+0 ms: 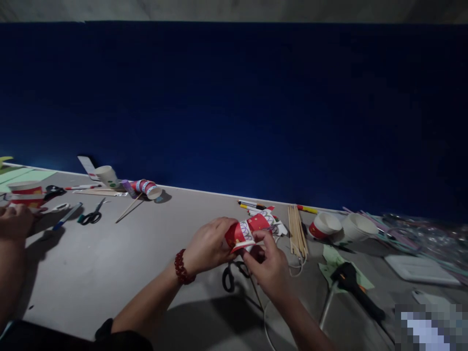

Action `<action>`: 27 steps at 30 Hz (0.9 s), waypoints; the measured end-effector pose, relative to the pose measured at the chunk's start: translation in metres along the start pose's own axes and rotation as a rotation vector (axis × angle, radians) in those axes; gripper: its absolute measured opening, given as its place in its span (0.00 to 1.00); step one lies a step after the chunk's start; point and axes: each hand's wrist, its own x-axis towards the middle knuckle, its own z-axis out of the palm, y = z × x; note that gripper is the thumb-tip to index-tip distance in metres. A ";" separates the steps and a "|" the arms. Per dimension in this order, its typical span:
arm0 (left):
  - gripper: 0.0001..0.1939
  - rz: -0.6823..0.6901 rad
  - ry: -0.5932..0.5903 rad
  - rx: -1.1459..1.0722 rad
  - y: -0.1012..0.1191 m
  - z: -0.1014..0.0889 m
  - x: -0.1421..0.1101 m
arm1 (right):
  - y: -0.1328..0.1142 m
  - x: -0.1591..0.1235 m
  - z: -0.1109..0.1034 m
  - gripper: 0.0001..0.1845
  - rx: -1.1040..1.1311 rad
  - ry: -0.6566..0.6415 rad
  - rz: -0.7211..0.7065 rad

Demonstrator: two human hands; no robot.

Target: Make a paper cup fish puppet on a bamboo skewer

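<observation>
My left hand (212, 246), with a dark red beaded bracelet at the wrist, grips a decorated red paper cup (244, 235) from the left. The cup lies tilted on its side in the air, banded with white strips bearing coloured loops. At its rim, the bent fingers and thumb of my right hand (268, 261) pinch the edge; the fingertips are partly hidden. Black-handled scissors (228, 280) lie on the table below, their blades hidden by my hands. Behind the cup are several markers (252, 204), and a bundle of wooden sticks (298, 231) is to the right.
Right of my hands sit paper cups (326, 225), a black glue gun (356, 290) on green paper, and a white cord (268, 326). At left, a co-worker's hand (16, 222) is at another red cup (26, 194). A finished-looking cup craft (146, 188) lies near the blue wall (219, 107).
</observation>
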 end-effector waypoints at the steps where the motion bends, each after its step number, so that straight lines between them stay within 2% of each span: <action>1: 0.28 -0.010 0.002 -0.001 0.001 0.001 0.000 | -0.001 0.000 0.000 0.14 0.008 -0.007 0.019; 6: 0.28 -0.019 0.022 -0.008 0.002 0.004 0.000 | -0.006 0.001 0.001 0.13 0.046 -0.052 0.055; 12: 0.26 -0.027 0.021 -0.041 0.001 0.005 0.001 | -0.004 0.002 0.002 0.15 0.028 -0.043 0.041; 14: 0.27 -0.034 0.018 -0.062 0.001 0.004 0.001 | -0.001 -0.001 0.001 0.16 0.005 -0.028 0.006; 18: 0.27 -0.045 -0.008 -0.137 -0.006 0.001 0.003 | 0.009 -0.015 -0.004 0.27 -0.032 -0.006 -0.140; 19: 0.27 -0.055 -0.011 -0.160 -0.009 0.000 0.004 | 0.013 -0.020 -0.006 0.27 -0.026 -0.004 -0.179; 21: 0.26 -0.092 -0.021 -0.207 -0.019 -0.002 0.006 | 0.024 -0.028 -0.010 0.19 -0.024 0.017 -0.233; 24: 0.28 -0.164 -0.049 -0.289 -0.038 -0.005 0.008 | 0.043 -0.037 -0.014 0.14 -0.066 0.027 -0.161; 27: 0.27 -0.197 -0.089 -0.355 -0.057 -0.010 0.010 | 0.062 -0.044 -0.006 0.17 -0.010 -0.128 0.042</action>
